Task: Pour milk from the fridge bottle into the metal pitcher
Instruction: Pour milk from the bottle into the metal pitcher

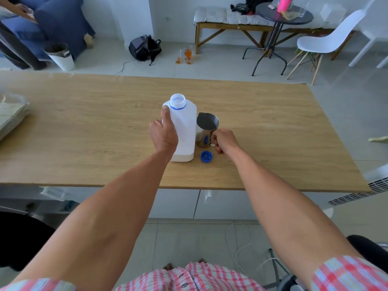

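Here the left hand [163, 134] is wrapping its grip around the white plastic bottle [183, 131], thumb lying up its near side, while the right hand [224, 141] is curling its fingers around the handle of the metal pitcher [206, 131]. The bottle is standing upright and uncapped mid-counter [84, 127], touching the pitcher to its right. No label is showing. A blue cap [206, 156] is lying just near of the pitcher.
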Motion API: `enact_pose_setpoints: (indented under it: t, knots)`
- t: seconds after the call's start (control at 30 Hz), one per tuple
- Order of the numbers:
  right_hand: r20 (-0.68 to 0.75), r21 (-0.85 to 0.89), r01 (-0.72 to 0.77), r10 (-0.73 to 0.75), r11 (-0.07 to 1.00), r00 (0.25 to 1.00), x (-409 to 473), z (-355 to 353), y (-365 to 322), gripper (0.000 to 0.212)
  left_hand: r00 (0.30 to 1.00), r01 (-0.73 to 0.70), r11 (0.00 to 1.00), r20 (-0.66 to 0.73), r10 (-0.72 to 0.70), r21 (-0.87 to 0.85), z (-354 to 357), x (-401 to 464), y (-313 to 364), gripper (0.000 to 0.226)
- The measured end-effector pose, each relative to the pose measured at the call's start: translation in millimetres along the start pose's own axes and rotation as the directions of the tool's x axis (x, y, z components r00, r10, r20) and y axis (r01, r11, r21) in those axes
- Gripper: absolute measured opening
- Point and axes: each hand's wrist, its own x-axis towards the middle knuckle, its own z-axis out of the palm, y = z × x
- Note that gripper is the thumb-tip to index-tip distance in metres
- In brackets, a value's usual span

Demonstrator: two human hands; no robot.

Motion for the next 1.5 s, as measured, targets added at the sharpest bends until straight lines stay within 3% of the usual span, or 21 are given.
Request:
enact_pose_setpoints:
  t: [0.3,0.47,0.67,1.03,1.5]
  knots:
    - [-0.064,0.054,-0.036,0.04,0.998,0.997,-3.1,3.7,-1.4,0.024,0.985,-0.173,0.957,0.035,0.17,0.234,-4.4,20.2,27.1,0.049]
    - [-0.061,0.036,-0.063,0.065,0.997,0.996,-3.0,3.1,-4.3,0.026,0.971,-0.235,0.835,0.165,0.174,0.497,-1.4,38.7,55.7,0.04]
    - [-0.072,0.039,-0.063,0.065,0.997,0.995,-3.3,2.9,-5.9,0.026,0.932,-0.324,0.66,0.347,0.101,0.677,10.2,49.5,68.8,0.04]
    - [-0.1,0.033,-0.055,0.058,0.998,0.993,-4.7,3.9,-5.4,0.021,0.911,-0.338,0.518,0.41,-0.028,0.786,33.3,45.1,49.0,0.041]
    - [-0.091,0.015,-0.024,0.025,1.0,0.996,-7.2,2.7,-4.4,0.016,0.907,-0.376,0.378,0.42,-0.037,0.846,37.6,45.2,32.5,0.039]
